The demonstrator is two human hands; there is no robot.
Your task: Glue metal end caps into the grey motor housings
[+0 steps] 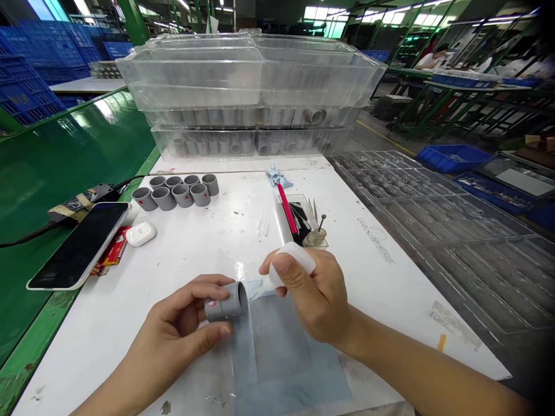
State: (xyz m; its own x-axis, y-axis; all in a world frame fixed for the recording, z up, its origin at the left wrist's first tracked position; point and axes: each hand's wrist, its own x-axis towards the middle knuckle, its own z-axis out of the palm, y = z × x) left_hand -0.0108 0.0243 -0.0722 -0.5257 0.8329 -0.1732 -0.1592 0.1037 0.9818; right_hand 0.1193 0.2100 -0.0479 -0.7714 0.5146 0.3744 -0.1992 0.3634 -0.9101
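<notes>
The white tabletop [390, 283] is brightly lit, with soft shadows only. Bright light comes through far windows [327, 13]; the green panel [34, 179] carries glare. The background is dimmer and slightly blurred, so its details I cannot judge surely; edges look stretched, right corners black.

At left of the frame, a white-edged smartphone [82, 248] lies face up, screen dark, partly covering red packets [116, 247]. A white earbud case [141, 233] sits just to its right; a tape-wrapped box [80, 205] with black cables [28, 236] lies beyond. Blue crates [26, 86] are stacked at upper left. At right is a blue bin [454, 158]; at upper right, a person [430, 60].
</notes>
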